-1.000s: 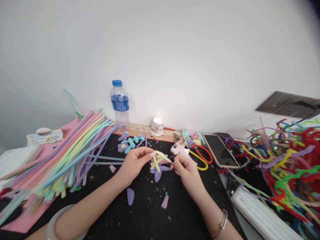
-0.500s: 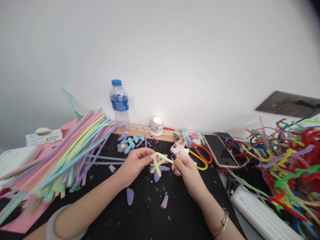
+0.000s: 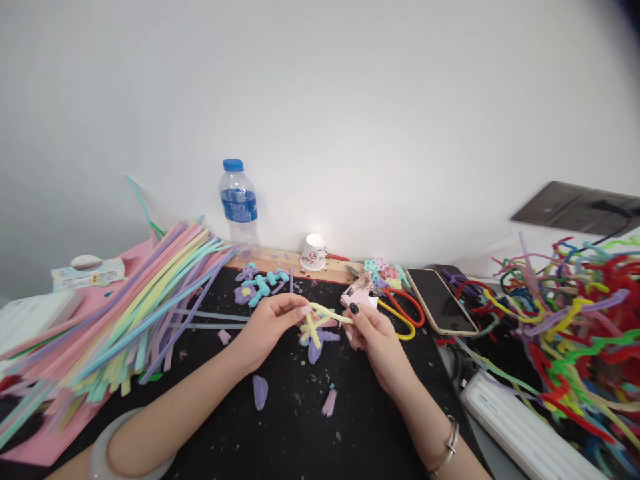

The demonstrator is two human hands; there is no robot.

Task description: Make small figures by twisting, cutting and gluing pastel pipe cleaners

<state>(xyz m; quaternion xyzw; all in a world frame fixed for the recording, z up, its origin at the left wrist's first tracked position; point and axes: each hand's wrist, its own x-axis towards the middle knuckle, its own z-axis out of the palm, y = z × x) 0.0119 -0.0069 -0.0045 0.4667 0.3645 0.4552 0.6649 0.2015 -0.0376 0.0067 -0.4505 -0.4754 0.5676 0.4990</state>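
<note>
A pale yellow pipe cleaner (image 3: pixel 313 328), bent and crossing itself, is held between both hands above the black mat. My left hand (image 3: pixel 275 328) pinches its bend between thumb and fingertips. At the right, my right hand (image 3: pixel 369 333) grips the stretched-out end with thumb and fingers. Just below lies a purple fuzzy piece (image 3: pixel 315 350), partly covered by the yellow strand. Nearer me on the mat are a purple petal-like piece (image 3: pixel 260 392) and a small pink tuft (image 3: pixel 329 403).
Pastel pipe cleaners (image 3: pixel 145 300) spread at left; a coloured tangle (image 3: pixel 585 340) fills the right. Behind stand a bottle (image 3: pixel 239 205) and paper cup (image 3: pixel 313 253). Scissors (image 3: pixel 406 313), a phone (image 3: pixel 441 301) and a white power strip (image 3: pixel 520 427) lie right.
My right hand has shifted slightly right along the yellow pipe cleaner, and more of the strand shows between the hands. My left hand is almost where it was.
</note>
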